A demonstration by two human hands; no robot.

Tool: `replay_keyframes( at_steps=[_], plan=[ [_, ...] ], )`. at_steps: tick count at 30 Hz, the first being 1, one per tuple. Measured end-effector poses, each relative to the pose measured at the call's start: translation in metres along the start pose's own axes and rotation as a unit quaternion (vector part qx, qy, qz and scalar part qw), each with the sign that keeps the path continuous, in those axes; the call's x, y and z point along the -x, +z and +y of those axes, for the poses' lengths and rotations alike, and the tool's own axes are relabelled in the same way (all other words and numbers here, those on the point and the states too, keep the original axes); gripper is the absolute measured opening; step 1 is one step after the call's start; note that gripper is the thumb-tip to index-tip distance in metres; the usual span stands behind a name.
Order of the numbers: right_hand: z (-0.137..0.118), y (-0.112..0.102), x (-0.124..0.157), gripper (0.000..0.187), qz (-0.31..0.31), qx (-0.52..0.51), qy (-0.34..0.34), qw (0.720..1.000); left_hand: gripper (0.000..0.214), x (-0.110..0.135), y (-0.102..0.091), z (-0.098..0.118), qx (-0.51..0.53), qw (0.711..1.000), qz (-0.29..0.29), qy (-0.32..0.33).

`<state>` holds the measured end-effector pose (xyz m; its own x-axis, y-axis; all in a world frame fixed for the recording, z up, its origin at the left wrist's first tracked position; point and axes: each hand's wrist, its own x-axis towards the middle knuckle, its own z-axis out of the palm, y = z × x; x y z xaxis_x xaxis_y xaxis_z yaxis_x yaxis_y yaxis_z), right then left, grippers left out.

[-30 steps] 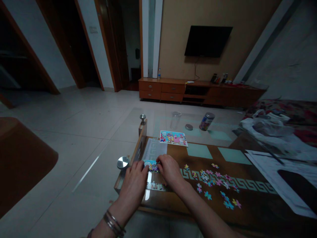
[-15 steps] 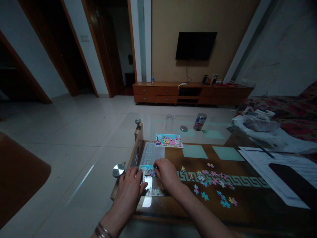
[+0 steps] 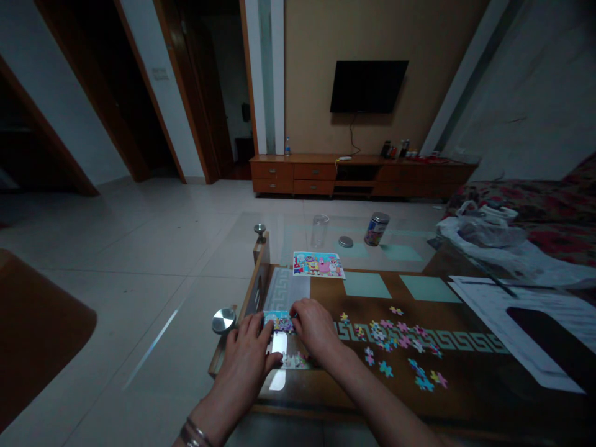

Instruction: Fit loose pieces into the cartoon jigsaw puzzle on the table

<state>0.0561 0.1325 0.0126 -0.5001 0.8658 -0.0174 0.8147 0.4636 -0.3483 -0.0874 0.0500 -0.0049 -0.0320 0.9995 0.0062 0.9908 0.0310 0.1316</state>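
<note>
fingers [image 3: 259, 332] of the left hand [image 3: 244, 357] are stretched out and lie flat. they grasp nothing, and their tips rest on the left edge of the half-made puzzle [image 3: 279, 323]. just left of this hand a round metal knob [image 3: 223, 320] stands at the corner of the glass surface [image 3: 465, 385]. the puzzle lies near the front left corner of the surface, between the two hands, with a colourful strip along its far edge. the right hand [image 3: 317, 329] is at its right side, with fingers [image 3: 298, 309] bent down onto the colourful strip; if they pinch a piece, i cannot tell. behind the puzzle lies a picture card [image 3: 318, 264], and further back stand a clear glass [image 3: 319, 231], a lid [image 3: 345, 241] and a jar [image 3: 375, 228]. right of the right hand many loose pieces [image 3: 395, 338] are scattered, apart from the puzzle. white papers [image 3: 503, 304] lie at the far right.
</note>
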Motion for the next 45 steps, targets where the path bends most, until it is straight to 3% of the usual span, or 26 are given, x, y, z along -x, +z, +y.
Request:
replay_keyframes(
  at_steps=[45],
  plan=[
    [0.0011, 0.0017, -0.0010, 0.019, -0.012, 0.013, 0.001, 1.000, 0.047, -0.0030, -0.0014, -0.0024, 0.008, 1.000, -0.026, -0.001]
  ],
)
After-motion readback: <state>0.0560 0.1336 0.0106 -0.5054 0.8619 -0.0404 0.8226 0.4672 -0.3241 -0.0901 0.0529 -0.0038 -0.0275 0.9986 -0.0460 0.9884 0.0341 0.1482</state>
